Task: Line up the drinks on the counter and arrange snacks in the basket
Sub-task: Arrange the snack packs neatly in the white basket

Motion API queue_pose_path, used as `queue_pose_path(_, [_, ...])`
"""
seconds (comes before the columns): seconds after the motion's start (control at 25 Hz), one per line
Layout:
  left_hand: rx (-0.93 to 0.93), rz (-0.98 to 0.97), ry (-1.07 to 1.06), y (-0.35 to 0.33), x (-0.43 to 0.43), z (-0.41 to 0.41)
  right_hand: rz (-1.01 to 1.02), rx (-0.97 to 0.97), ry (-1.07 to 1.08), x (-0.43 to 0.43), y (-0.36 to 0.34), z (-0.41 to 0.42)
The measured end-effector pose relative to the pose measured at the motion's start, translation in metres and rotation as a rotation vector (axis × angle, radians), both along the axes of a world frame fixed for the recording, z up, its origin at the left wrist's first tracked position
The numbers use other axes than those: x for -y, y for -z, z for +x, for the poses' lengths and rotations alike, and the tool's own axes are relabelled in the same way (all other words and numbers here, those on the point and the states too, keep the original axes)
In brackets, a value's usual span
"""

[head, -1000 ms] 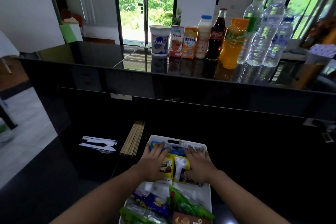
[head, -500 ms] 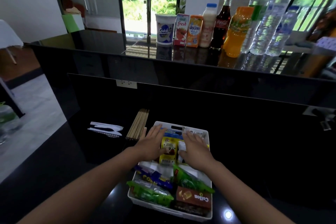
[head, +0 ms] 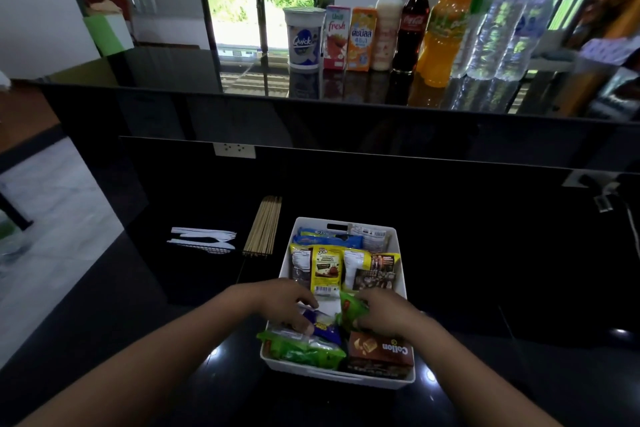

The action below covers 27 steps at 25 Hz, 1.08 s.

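A white basket point(head: 398, 246) on the low black counter holds several snack packs: blue ones at the far end, yellow packets point(head: 325, 269) in the middle, a green bag point(head: 301, 352) and a brown Collon box point(head: 381, 350) nearest me. My left hand point(head: 282, 302) pinches a purple packet point(head: 325, 326) between thumb and fingers. My right hand point(head: 384, 314) curls its fingers round a green packet point(head: 349, 308) beside it. On the upper counter the drinks stand in a row: Quick cup point(head: 303, 40), two cartons point(head: 349, 38), milk bottle point(head: 386, 29), cola bottle point(head: 412, 24), orange bottle point(head: 443, 42), water bottles point(head: 498, 21).
White plastic cutlery point(head: 204, 239) and a bundle of wooden skewers point(head: 263, 225) lie left of the basket. A wall socket point(head: 234, 150) sits on the black upstand behind. More items crowd the upper counter's right end.
Both hands have drawn back from the yellow packets in the basket's middle to the near part, where they now hold the purple and green packets. The view has tilted down.
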<state>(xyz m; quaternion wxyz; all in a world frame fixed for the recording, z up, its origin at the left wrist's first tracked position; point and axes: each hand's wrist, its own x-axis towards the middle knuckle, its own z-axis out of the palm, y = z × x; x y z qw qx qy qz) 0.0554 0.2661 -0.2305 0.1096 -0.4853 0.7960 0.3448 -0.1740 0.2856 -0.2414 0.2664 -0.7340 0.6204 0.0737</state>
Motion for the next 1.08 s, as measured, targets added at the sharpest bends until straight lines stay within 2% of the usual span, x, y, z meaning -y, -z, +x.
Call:
queue_pose_path(0.2, [-0.010, 0.052, 0.018, -0.001, 0.000, 0.000, -0.029, 0.122, 0.131, 0.001, -0.005, -0.005])
queue_pose_path(0.36, [0.069, 0.036, 0.078, -0.006, 0.001, -0.003, -0.100, 0.222, 0.208, 0.006, -0.016, -0.009])
queue_pose_path(0.48, [0.092, -0.083, 0.136, -0.009, -0.003, -0.008, -0.167, 0.277, 0.242, 0.006, -0.022, -0.011])
queue_pose_path(0.6, [0.061, -0.314, 0.121, -0.017, -0.008, -0.008, -0.248, 0.432, 0.336, 0.005, -0.028, -0.015])
queue_pose_path(0.68, [0.020, -0.419, 0.056, -0.027, -0.007, -0.007, -0.281, 0.584, 0.437, 0.003, -0.031, -0.021])
queue_pose_path(0.8, [-0.061, -0.437, -0.093, -0.042, -0.003, -0.003, -0.333, 0.749, 0.588, -0.001, -0.029, -0.029])
queue_pose_path(1.0, [-0.181, -0.366, -0.375, -0.050, -0.001, 0.000, -0.408, 0.700, 0.698, -0.007, -0.022, -0.031])
queue_pose_path(1.08, [-0.168, -0.409, -0.435, -0.048, -0.003, -0.002, -0.434, 0.673, 0.738, -0.009, -0.019, -0.031])
